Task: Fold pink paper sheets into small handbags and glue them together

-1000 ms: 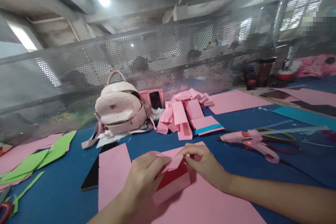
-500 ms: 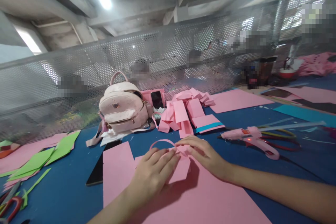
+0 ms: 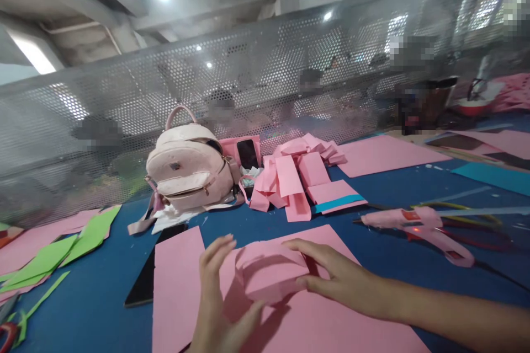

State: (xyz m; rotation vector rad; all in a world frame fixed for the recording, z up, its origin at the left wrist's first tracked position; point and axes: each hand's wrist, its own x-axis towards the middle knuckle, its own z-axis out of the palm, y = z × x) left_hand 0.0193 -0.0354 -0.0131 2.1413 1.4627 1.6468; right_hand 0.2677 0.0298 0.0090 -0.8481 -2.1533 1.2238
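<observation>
A small folded piece of pink paper [image 3: 273,281], shaped like a shallow box with a curved strip, sits above a large flat pink sheet [image 3: 331,325]. My right hand [image 3: 343,278] grips its right edge, thumb in front and fingers behind. To its left, my left hand [image 3: 223,298] is open, with thumb and fingers spread around that side and a gap to the paper. On the right lies a pink glue gun [image 3: 414,223] with a red light lit. Several folded pink paper pieces [image 3: 290,176] are heaped behind my hands.
A pale pink backpack [image 3: 188,165] stands at the back beside an upright phone [image 3: 247,154]. A dark flat device [image 3: 143,276] lies partly under pink paper. Green sheets [image 3: 45,262] and red-handled scissors [image 3: 8,333] are at left. A perforated metal screen [image 3: 256,77] borders the blue table [image 3: 95,292].
My left hand has come off the folded paper and spread open to its left. The paper piece has been turned, and my right hand now holds its right edge. The view shifted slightly.
</observation>
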